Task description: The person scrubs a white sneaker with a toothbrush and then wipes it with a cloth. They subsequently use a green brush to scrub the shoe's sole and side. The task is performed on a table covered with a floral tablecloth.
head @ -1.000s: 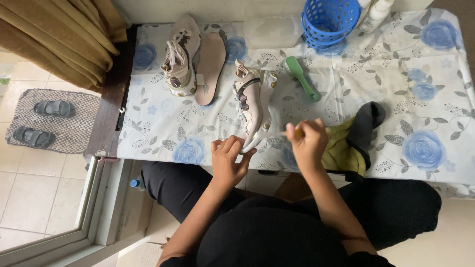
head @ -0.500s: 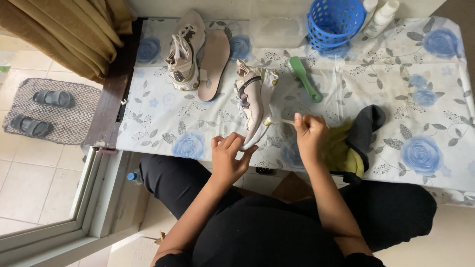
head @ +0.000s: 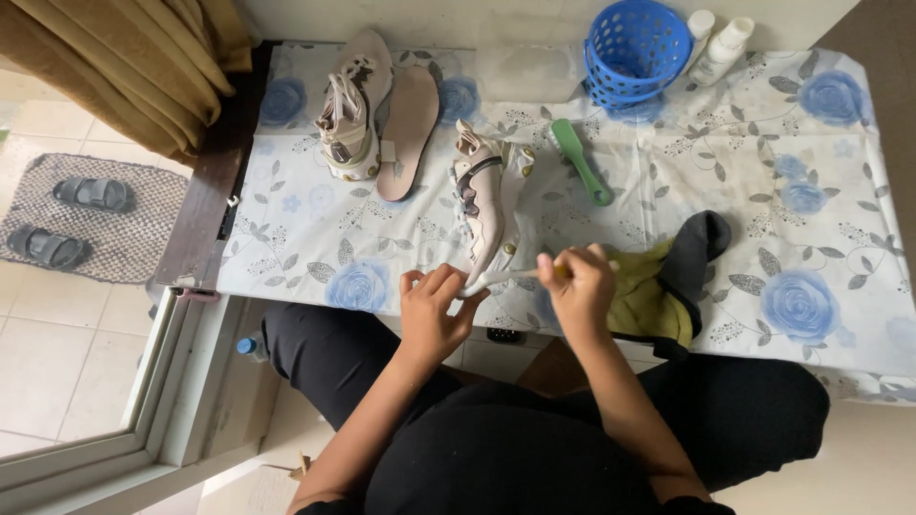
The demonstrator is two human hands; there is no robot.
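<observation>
Pinched between the left hand [head: 434, 310] fingers is the toe of a pale sneaker [head: 485, 205], lying on its side at the counter [head: 315, 229] edge; the right hand [head: 579, 291] closes its grip on a small brush handle [head: 515, 277] meeting that toe. A white cloth with blue roses covers the counter. Beyond the sneaker stand a blue basket [head: 637, 48] and two white bottles [head: 718, 38]. Its cream mate [head: 351, 110] and an insole [head: 408, 129] lie left of it, a green brush [head: 580, 160] and yellow-grey rag [head: 663, 281] right.

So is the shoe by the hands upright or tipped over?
Tipped. The shoe lies on its side on the tablecloth, its heel end between left hand and right hand.
</observation>
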